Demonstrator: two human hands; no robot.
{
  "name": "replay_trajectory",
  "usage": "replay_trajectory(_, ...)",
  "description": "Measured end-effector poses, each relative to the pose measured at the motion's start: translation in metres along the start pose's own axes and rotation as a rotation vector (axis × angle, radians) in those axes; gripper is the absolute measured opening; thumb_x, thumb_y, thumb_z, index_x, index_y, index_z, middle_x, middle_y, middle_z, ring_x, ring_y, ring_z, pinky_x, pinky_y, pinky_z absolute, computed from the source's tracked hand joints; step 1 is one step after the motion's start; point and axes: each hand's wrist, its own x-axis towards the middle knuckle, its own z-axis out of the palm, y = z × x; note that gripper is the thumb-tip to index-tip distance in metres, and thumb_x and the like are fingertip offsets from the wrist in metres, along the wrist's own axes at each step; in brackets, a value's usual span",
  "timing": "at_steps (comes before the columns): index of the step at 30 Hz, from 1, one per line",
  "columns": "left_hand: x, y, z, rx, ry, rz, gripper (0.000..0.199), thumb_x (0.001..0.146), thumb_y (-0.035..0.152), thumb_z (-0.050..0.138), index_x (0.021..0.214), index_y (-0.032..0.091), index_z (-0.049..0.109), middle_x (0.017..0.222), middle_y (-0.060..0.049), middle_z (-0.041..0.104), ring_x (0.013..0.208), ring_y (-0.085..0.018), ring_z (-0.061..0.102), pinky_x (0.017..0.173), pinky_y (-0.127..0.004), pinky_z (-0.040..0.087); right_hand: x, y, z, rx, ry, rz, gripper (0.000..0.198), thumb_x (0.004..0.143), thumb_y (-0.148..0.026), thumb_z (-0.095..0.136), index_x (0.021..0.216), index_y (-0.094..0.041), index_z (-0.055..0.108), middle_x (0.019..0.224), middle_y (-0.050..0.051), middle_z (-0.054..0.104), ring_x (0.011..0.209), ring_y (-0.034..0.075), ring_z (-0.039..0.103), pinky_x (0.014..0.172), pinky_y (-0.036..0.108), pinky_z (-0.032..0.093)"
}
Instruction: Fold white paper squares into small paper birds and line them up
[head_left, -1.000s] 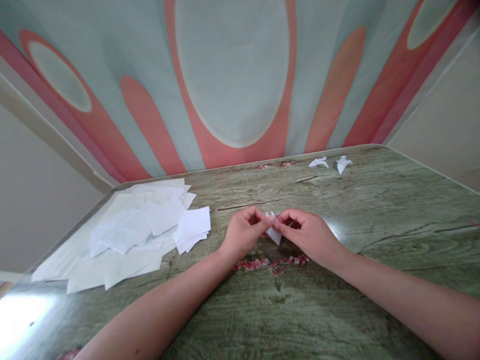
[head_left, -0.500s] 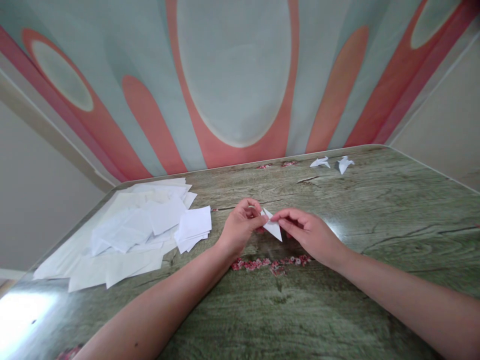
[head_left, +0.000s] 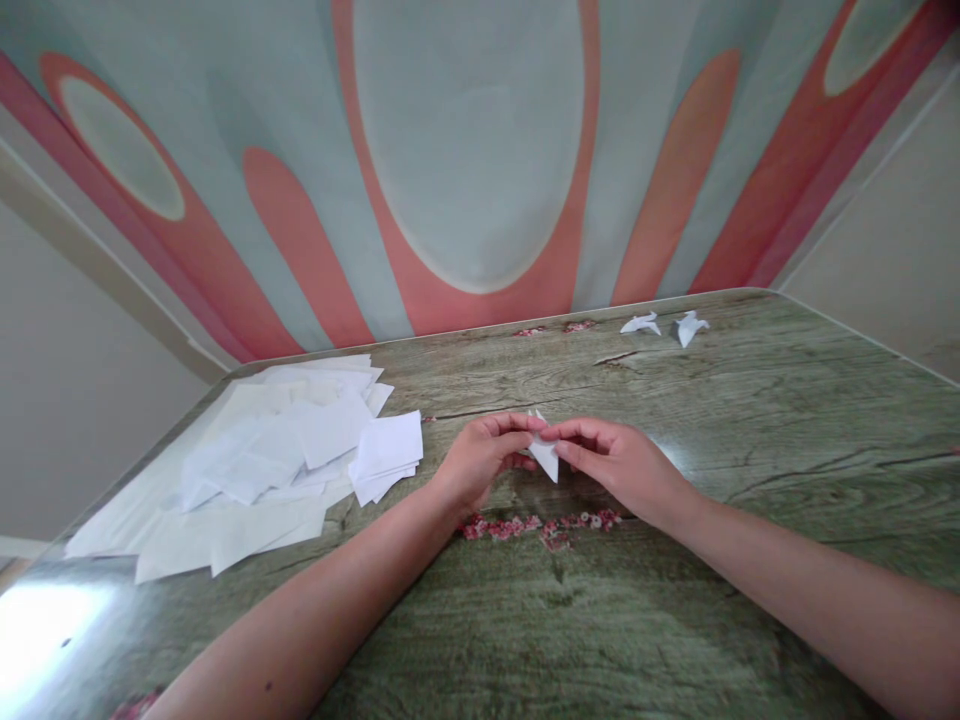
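A small folded white paper (head_left: 546, 459) is held between my two hands over the middle of the table. My left hand (head_left: 484, 458) pinches its left side between thumb and fingers. From the right, my right hand (head_left: 611, 458) grips it with thumb and index finger. The paper's lower tip points down toward me, and two thin points stick up above the fingers. Its middle is partly covered by my fingertips.
Two folded white paper figures (head_left: 640, 324) lie near the table's back edge, to the right. On the left, a short stack of white paper squares (head_left: 390, 440) sits beside a wide spread of loose white sheets (head_left: 247, 530). A red-patterned wall covering (head_left: 480, 310) rises behind the wood-grain table (head_left: 570, 630).
My left fingers have straightened and shifted closer to my right fingertips, covering more of the paper. The folded paper has turned slightly more upright. The other papers are unmoved.
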Motion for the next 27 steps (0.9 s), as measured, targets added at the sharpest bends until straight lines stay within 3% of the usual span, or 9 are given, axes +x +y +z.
replay_trajectory(4,0.0,0.005,-0.007,-0.043,-0.086,-0.06,0.029,0.068,0.014,0.07,0.097,0.011,0.07,0.096,-0.008,0.068,0.083,-0.015,0.061,0.073,-0.027,0.049,0.001,-0.001,-0.003,-0.01,0.005,-0.002,0.025,0.088,-0.029,0.052,0.107,-0.025,0.068,0.103,0.0,0.07,0.092,0.017,0.063,0.085,0.032,0.046)
replay_trajectory(10,0.001,0.008,-0.011,0.027,-0.153,-0.078,0.044,0.06,0.005,0.075,0.102,0.013,0.07,0.09,-0.006,0.071,0.081,-0.013,0.063,0.081,-0.026,0.045,0.005,0.008,-0.004,0.081,-0.006,-0.002,0.026,0.086,-0.03,0.055,0.109,-0.026,0.068,0.107,0.001,0.07,0.095,0.017,0.063,0.089,0.033,0.046)
replay_trajectory(16,0.001,0.007,-0.01,0.045,-0.133,-0.054,0.038,0.064,0.017,0.078,0.101,0.014,0.071,0.093,-0.007,0.072,0.079,-0.013,0.063,0.08,-0.028,0.046,0.006,0.011,-0.006,0.087,-0.02,0.016,0.029,0.086,-0.031,0.055,0.112,-0.026,0.067,0.109,0.001,0.07,0.095,0.019,0.063,0.087,0.036,0.046)
replay_trajectory(22,0.002,0.003,-0.009,0.049,-0.152,-0.006,0.034,0.068,0.029,0.077,0.098,0.015,0.072,0.091,-0.007,0.072,0.085,-0.017,0.064,0.078,-0.029,0.048,0.006,0.008,-0.006,0.121,-0.019,0.039,0.031,0.084,-0.037,0.058,0.11,-0.023,0.068,0.096,0.002,0.072,0.08,0.016,0.062,0.075,0.033,0.048)
replay_trajectory(27,0.001,0.001,-0.005,0.087,-0.125,0.019,0.028,0.071,0.033,0.074,0.095,0.016,0.073,0.084,-0.006,0.072,0.082,-0.016,0.064,0.075,-0.027,0.048,0.006,0.008,-0.006,0.22,-0.03,0.042,0.032,0.082,-0.04,0.061,0.107,-0.022,0.068,0.097,0.004,0.072,0.085,0.016,0.063,0.076,0.031,0.047)
